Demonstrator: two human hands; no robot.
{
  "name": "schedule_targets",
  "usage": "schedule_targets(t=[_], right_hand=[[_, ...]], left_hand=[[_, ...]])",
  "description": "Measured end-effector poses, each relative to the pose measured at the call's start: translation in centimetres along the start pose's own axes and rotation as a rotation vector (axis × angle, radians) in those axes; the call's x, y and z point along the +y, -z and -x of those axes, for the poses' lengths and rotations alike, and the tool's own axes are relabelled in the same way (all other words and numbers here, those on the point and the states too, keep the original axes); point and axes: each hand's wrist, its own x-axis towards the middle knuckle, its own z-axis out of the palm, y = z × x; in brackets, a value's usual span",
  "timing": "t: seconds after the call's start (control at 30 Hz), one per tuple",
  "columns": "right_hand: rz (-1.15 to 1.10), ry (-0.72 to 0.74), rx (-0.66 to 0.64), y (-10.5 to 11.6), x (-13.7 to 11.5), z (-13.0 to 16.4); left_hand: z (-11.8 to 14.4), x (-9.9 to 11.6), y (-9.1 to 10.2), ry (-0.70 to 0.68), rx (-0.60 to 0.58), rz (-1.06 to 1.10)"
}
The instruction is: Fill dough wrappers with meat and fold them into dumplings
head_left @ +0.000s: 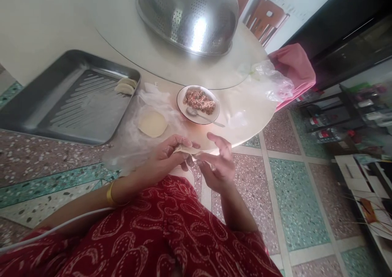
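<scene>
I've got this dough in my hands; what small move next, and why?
Perhaps pinch the dough along its edge with your right hand: it's at one end, your left hand holds the other, and the pieces in the tray look folded.

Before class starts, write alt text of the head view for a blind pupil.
A left hand and right hand hold a piece of pale dough. Beyond are a dish of chopped mixture with a spoon, a flat dough round on plastic, and a tray holding pale half-moon pieces.

Pinched dough wrapper [184, 149] with left hand [171, 151] and right hand [219, 162]; had plate [183, 113] of filling [199, 100] plus spoon [192, 111] ahead, flat dough round [152, 124] on plastic [130, 144], two dumplings [124, 89] in tray [76, 120].
</scene>
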Motion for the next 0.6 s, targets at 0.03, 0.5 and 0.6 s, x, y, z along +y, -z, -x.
schedule_targets(t=[0.03, 0.5, 0.6], right_hand=[[-0.003, -0.001, 0.019, 0.2, 0.1, -0.1], [0.010, -0.126, -0.077, 0.6, -0.1, -2.0], [-0.029, -0.155, -0.107, 0.4, -0.4, -2.3]], left_hand=[[0.0, 0.1, 0.0, -0.012, -0.009, 0.002], [0.4, 0.0, 0.2, -0.069, -0.120, -0.150], [0.4, 0.0, 0.2, -0.063, -0.115, -0.172]])
